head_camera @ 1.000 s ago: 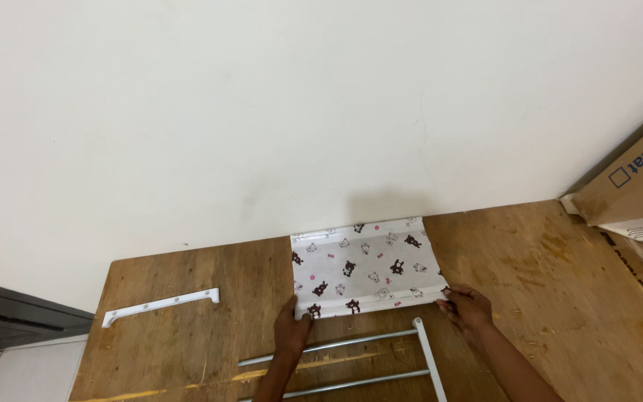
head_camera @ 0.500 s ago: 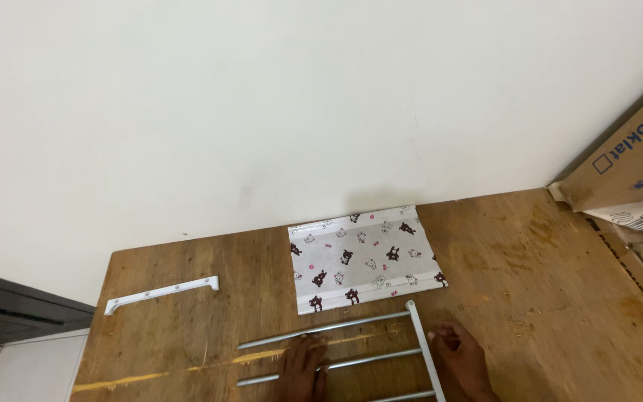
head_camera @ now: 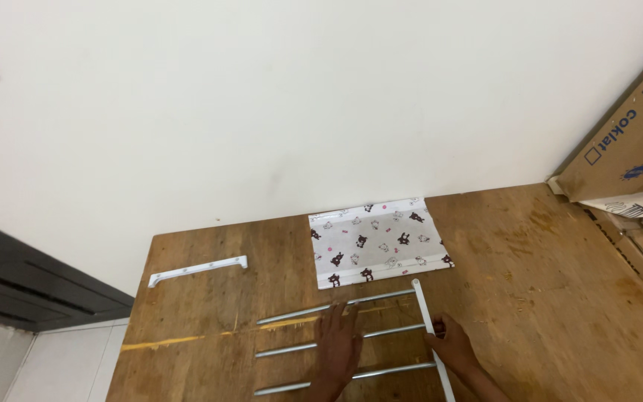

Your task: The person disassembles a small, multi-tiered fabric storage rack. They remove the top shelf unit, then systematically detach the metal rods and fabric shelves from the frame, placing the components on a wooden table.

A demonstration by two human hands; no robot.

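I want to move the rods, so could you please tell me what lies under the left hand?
The left hand lies flat across the middle rod, on the wooden table. The stretch of rod beneath the palm is hidden.

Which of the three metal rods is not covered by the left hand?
The rod nearest the patterned cloth, the top rod: the left hand lies across the other two, its fingertips just reaching it.

A folded white fabric panel printed with small bears (head_camera: 378,243) lies flat on the worn brown wooden table (head_camera: 560,298) against the white wall (head_camera: 299,97). A white plastic bracket bar (head_camera: 198,270) rests well to its left, and a brown cardboard box (head_camera: 626,141) leans at the table's right edge.
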